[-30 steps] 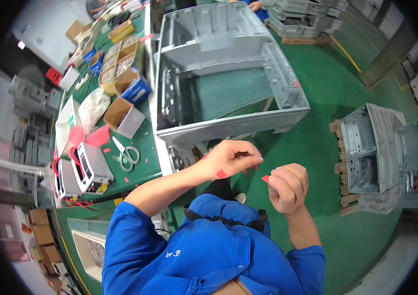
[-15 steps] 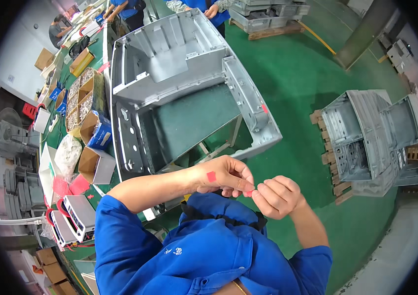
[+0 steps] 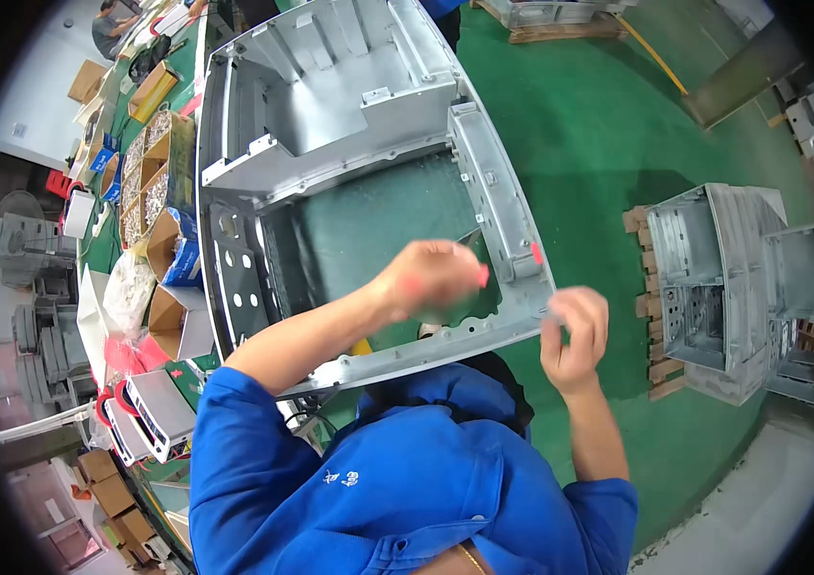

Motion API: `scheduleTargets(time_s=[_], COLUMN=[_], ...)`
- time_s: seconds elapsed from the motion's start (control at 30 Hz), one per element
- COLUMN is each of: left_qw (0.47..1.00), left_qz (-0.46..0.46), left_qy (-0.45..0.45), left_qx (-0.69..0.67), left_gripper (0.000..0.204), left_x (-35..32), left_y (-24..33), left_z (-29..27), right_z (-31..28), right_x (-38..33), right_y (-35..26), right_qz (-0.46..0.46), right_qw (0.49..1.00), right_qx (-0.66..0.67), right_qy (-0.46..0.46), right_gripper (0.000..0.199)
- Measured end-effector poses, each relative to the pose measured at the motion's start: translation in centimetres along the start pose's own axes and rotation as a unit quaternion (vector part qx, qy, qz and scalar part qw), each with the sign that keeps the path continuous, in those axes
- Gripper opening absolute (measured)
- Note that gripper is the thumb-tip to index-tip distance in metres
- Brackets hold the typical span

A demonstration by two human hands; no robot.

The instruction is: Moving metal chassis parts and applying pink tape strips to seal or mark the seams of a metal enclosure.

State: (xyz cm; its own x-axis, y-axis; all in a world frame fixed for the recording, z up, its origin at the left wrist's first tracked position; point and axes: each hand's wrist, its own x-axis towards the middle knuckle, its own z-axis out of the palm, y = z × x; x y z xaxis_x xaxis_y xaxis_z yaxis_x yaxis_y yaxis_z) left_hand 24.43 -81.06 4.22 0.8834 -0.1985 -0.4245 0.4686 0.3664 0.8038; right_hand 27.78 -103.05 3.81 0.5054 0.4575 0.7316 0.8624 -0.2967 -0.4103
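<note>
While it's just a tiny red bit [image 3: 482, 276], it's the fiddly part: it's at the fingertips of my left hand [image 3: 431, 280], over the opening of this big grey metal frame [image 3: 349, 158]. Those fingers look bunched in a pinch around it, though blur hides the exact grip. My right hand [image 3: 576, 335] hangs half curled just off the frame's near right corner, thumb a little apart from the fingers; can't tell if anything's in it. There's another red patch [image 3: 411, 286] on the back of my left hand, and a red mark [image 3: 537, 253] on the frame's right edge.

For a bit that small I'd pinch only its very edge, slow right down near the metal, then press from the middle outward, assuming it's sticky.

Watch the edges: my left forearm crosses the near rim [image 3: 512, 326], and a raised channel [image 3: 491, 187] runs up the right side. Best elbow room looks to be on my right, over the green floor [image 3: 589, 144] before the pallet [image 3: 656, 326] of casings [image 3: 742, 278]. Left's tighter, since the worktop [image 3: 108, 247] with its boxes [image 3: 169, 321] sits right beside the frame.
</note>
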Motion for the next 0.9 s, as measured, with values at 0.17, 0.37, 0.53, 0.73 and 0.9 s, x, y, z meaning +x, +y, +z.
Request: scheduleTargets(time_s=[0.17,0.37,0.53,0.73,0.9], left_qw=[0.975,0.963,0.960,0.948,0.947], left_qz=[0.041,0.048,0.042,0.115,0.102], left_qy=[0.183,0.200,0.192,0.207,0.232], left_qx=[-0.121,-0.173,-0.202,-0.214,-0.196], left_gripper=[0.011,0.011,0.010,0.010,0.011], left_x=[7.3,9.8,10.1,11.9,13.0], left_y=[-4.1,-6.4,-6.5,-4.6,-3.4], left_z=[-3.9,-3.9,-3.9,-6.2,-6.6], right_z=[3.5,4.2,4.3,4.5,4.5], right_x=[-0.9,-1.2,-1.4,-1.2,-1.0], right_y=[1.4,2.0,2.1,2.1,2.0], right_qz=[0.285,0.292,0.292,0.295,0.309], right_qw=[0.957,0.953,0.953,0.952,0.948], right_qx=[0.038,0.056,0.051,0.030,0.027], right_qy=[0.038,0.058,0.069,0.075,0.071], right_gripper=[0.016,0.014,0.015,0.013,0.017])
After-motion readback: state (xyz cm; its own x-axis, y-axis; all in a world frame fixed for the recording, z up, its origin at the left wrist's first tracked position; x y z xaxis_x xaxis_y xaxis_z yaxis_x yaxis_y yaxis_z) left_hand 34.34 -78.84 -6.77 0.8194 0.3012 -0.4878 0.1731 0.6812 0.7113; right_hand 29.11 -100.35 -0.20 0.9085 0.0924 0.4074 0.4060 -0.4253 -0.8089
